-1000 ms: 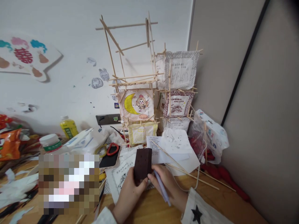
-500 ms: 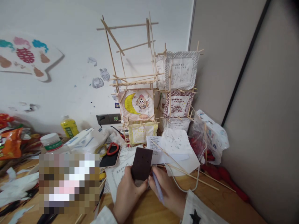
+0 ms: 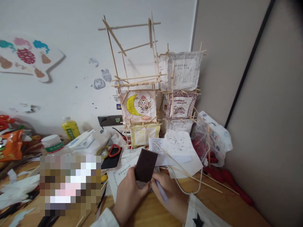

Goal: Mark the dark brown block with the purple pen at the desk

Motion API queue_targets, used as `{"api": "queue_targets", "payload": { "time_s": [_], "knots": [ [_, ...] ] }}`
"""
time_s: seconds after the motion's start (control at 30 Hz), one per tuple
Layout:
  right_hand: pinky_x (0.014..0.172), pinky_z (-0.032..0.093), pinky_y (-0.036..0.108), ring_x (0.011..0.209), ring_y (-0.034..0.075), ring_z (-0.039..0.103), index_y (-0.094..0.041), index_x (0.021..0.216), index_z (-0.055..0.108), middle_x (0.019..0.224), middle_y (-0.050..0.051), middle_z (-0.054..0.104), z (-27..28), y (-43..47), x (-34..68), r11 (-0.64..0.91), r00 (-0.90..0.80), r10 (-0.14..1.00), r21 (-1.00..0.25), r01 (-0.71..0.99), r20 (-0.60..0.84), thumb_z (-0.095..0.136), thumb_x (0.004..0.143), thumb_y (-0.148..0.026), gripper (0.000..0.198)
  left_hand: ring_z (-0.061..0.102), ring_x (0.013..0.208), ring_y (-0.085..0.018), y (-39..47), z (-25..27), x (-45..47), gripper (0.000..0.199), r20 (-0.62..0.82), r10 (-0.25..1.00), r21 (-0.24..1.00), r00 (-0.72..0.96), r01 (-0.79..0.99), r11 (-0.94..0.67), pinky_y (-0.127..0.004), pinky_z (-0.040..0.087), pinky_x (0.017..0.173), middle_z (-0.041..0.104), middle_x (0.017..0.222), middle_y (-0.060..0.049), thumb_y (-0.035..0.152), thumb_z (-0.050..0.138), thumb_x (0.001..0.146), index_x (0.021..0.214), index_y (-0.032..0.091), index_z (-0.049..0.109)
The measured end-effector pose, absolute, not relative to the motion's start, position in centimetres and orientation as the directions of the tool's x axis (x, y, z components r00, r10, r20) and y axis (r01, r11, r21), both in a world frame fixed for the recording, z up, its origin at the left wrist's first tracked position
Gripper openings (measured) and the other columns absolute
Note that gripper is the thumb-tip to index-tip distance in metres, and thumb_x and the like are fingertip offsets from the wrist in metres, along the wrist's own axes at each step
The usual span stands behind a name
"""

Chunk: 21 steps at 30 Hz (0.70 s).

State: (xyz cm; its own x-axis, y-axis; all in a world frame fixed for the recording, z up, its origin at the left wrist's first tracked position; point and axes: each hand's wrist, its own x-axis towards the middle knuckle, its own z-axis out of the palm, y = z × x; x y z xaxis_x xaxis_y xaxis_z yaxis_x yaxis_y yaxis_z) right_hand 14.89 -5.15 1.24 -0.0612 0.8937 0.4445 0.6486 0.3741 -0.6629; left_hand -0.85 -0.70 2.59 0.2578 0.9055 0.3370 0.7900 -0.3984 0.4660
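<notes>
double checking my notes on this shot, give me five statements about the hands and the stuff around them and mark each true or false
1. The left hand holds a dark brown block. True.
2. The right hand holds a red paintbrush. False: it holds what looks like a lilac pen.
3. The yellow drink bottle stands to the left of the stick frame in the picture. True.
4. The crescent moon drawn on the frame's paper panel is blue. False: it is yellow.
5. The star on the right sleeve is white. False: it is black, on a whitish sleeve.
</notes>
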Motion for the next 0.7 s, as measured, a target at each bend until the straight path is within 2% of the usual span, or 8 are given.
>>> {"api": "queue_targets", "payload": {
  "time_s": [0.2,0.4,0.53,0.7],
  "knots": [
    [0.063,0.038,0.023,0.071,0.015,0.056,-0.019,0.074,0.058,0.073,0.000,0.061,0.85,-4.84,14.67,0.351,-0.046,0.876,-0.570,0.743,0.480,0.046,0.087,-0.016,0.018,0.065,0.078,-0.031,-0.79,2.67,-0.70,0.041,0.284,0.932,0.563,0.227,0.747,-0.354,-0.034,0.045,0.061,0.064,0.084,-0.008,0.048,0.055,0.073,0.097,0.021,0.036],
    [0.069,0.040,0.030,0.077,0.021,0.057,-0.019,0.077,0.057,0.080,0.004,0.062,0.55,-4.34,14.28,0.220,-0.019,0.827,-0.293,0.930,0.561,0.060,0.080,-0.016,0.005,0.064,0.075,-0.028,-0.69,2.73,-0.40,0.032,0.179,0.960,0.681,0.214,0.678,-0.278,-0.034,0.045,0.063,0.063,0.080,-0.006,0.047,0.052,0.073,0.088,0.024,0.035],
    [0.067,0.041,0.032,0.076,0.022,0.057,-0.020,0.078,0.056,0.081,0.004,0.060,0.94,-4.32,14.26,0.224,-0.111,0.819,-0.135,0.965,0.563,0.057,0.085,-0.019,0.007,0.064,0.077,-0.027,-0.56,2.71,-0.43,0.028,0.180,0.957,0.697,0.229,0.656,-0.288,-0.034,0.045,0.065,0.064,0.081,-0.006,0.043,0.050,0.074,0.087,0.024,0.036],
    [0.062,0.039,0.031,0.074,0.022,0.057,-0.020,0.075,0.058,0.077,0.005,0.060,1.27,-4.36,14.14,0.191,-0.139,0.834,-0.043,0.981,0.534,0.061,0.084,-0.019,0.009,0.063,0.077,-0.027,-0.35,2.57,-0.49,0.026,0.158,0.956,0.665,0.249,0.688,-0.289,-0.034,0.044,0.066,0.063,0.081,-0.007,0.042,0.049,0.074,0.085,0.024,0.034]
  ]
}}
